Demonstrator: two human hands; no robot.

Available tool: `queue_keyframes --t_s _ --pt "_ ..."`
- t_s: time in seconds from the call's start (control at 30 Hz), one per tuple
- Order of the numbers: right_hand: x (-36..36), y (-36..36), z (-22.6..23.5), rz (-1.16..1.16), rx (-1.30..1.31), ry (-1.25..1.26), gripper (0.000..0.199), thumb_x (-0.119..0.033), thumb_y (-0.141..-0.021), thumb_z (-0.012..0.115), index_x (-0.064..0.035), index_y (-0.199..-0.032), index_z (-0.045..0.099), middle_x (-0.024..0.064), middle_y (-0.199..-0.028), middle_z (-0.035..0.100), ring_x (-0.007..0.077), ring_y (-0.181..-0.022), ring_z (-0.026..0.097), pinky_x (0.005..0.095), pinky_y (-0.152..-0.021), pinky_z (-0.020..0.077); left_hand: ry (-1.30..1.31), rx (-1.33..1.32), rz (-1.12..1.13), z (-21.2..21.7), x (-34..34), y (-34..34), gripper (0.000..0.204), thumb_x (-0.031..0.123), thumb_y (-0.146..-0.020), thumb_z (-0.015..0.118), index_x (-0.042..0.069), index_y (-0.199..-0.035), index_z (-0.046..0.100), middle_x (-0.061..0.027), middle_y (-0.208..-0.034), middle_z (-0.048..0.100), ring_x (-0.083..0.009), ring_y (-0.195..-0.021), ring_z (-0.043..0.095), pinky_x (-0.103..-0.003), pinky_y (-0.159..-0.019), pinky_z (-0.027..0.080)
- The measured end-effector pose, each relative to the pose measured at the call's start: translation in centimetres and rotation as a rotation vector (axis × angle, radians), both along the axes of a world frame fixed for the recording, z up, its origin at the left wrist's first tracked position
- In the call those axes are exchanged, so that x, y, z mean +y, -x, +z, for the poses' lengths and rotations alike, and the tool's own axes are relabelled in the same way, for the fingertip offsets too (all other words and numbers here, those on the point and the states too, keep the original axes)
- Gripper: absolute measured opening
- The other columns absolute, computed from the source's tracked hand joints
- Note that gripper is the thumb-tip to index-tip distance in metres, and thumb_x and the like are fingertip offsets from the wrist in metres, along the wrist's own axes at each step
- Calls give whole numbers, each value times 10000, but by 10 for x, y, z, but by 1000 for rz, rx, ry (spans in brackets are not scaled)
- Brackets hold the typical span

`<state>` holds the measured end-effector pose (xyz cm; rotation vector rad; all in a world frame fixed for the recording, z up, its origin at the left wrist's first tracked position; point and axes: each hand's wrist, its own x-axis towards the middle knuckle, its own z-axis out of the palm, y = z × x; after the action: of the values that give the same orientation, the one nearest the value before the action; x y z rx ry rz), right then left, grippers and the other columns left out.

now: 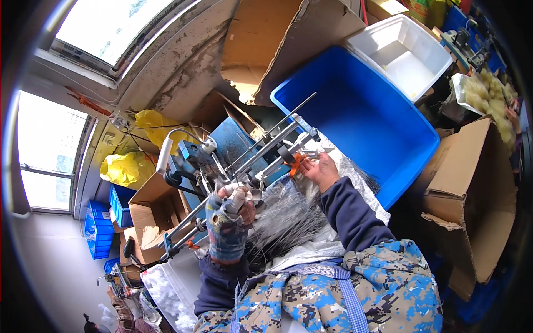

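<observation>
My left hand (233,213), in a worn patterned glove with bare fingertips, is curled closed beside a metal fitting on the bench machine (197,158). What it holds is hidden by the fingers. At the far end of the machine's metal rails (266,149), my right hand (323,170) is bare, its fingers drawn together against an orange clip (296,165); anything thin between them is too small to name. Below both hands, many thin dark wires (277,227) lie across white plastic sheeting (380,210) over my lap.
Beyond my right hand stands a large blue bin (361,111), with a white tub (408,58) behind it. An open cardboard box (472,200) is at the right. At lower left, a container holds white fluff (169,297). Another person (125,311) works nearby.
</observation>
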<state>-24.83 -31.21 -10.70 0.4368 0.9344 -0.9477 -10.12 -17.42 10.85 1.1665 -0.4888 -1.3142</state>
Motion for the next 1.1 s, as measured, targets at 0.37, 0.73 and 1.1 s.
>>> queue_keyframes --t_s 0.37,0.73,1.1 --pt "-8 -14 -41 -128 148 97 165 -176 -895 445 -12 -900 465 128 -779 574 227 -635 550 349 -573 464 226 349 -135 10 -13 -9 192 177 -940 460 29 -1053 506 -40 -794 527 -74 -503 356 -235 -432 313" --pt "11 64 89 -298 976 1195 202 -181 -945 473 -11 -916 578 39 -833 595 110 -773 550 268 -727 446 198 405 -160 2 -13 9 267 227 -928 455 7 -1075 493 -61 -800 538 -93 -533 387 -236 -457 317" --pt "5 4 136 167 1310 1781 210 -232 -904 491 -29 -850 498 167 -734 523 362 -662 548 440 -574 442 59 313 -97 -8 -25 26 370 330 -921 428 -9 -1034 524 -89 -775 534 -106 -533 412 -228 -454 317"
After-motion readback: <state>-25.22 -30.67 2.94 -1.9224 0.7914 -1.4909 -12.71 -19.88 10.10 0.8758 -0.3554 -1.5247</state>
